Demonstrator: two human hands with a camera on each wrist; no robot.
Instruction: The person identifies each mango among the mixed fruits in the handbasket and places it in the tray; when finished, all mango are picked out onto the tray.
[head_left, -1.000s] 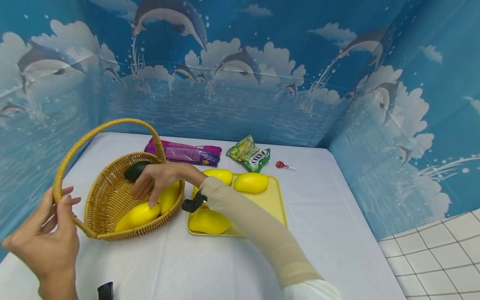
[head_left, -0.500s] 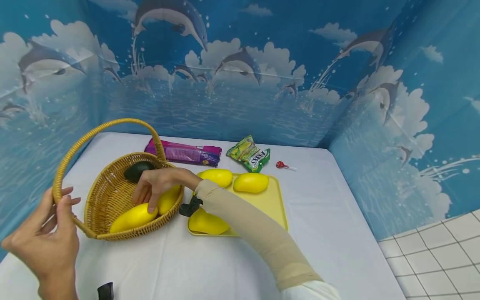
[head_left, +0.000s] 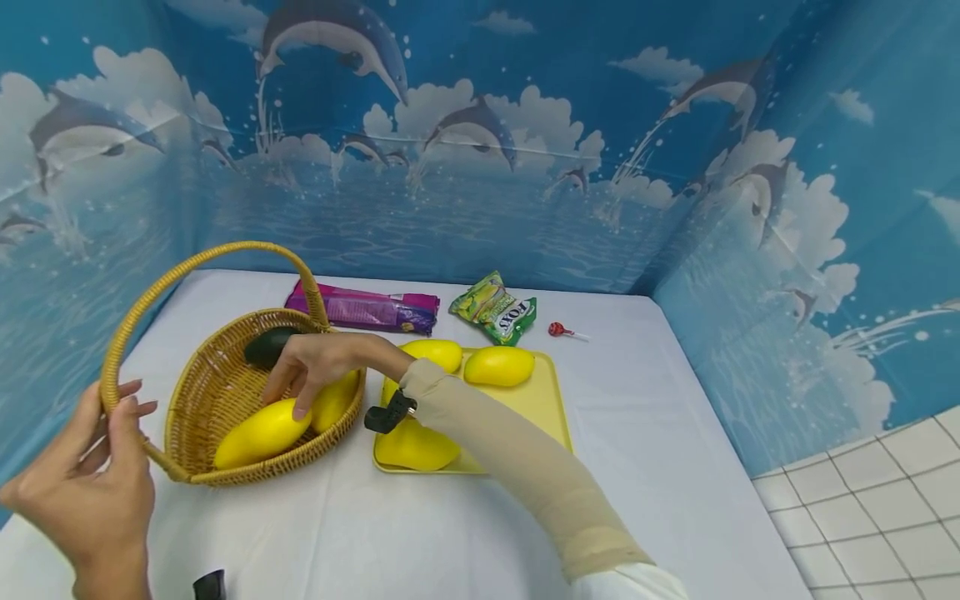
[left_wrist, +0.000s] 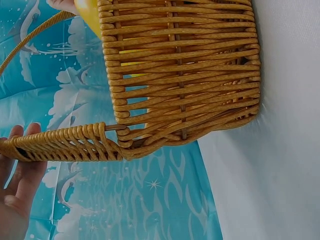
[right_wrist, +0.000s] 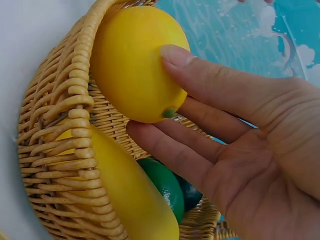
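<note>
Head: wicker basket [head_left: 217,392] left of frame on white-covered counter [head_left: 645,467]. Left hand [head_left: 86,492] lower left, grip pinching basket handle [head_left: 258,246]. Right hand [head_left: 311,367] left of center, grip pinching yellow mango [head_left: 258,437] inside basket; second mango [head_left: 333,404] just beside it, dark green avocado [head_left: 268,347] above. Tray [head_left: 551,408] with more mangoes [head_left: 500,367] at center.

Left wrist: basket wall upper center, left fingers on handle lower left.

Right wrist: held mango upper center, thumb on its face, fingers along lower side; second mango lower left, green fruit [right_wrist: 164,186] bottom center.
</note>
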